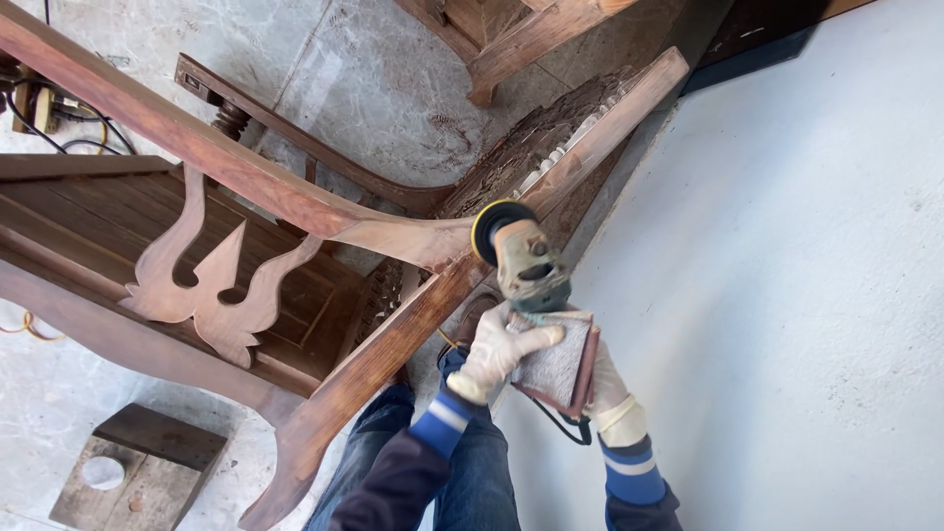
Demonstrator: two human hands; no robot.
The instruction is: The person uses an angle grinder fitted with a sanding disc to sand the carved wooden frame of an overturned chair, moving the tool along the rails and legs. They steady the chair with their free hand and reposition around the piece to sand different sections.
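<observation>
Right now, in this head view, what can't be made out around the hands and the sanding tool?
- Whether the disc touches the wooden armrest: it shows edge-on.
- Right hand: its fingers sit behind the sandpaper sheet wrapped on the grinder, so its grip is unclear.
- Grinder handle: covered by the sheet and the left hand.
- Cord: runs out of sight behind the arms.
- Bench: cut off by the left edge.

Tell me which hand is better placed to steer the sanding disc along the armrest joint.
Left, probably. The left hand lies forward across the grinder, close behind the disc touching the wooden armrest. The right hand sits further back, under the sandpaper sheet, at the rear.
</observation>
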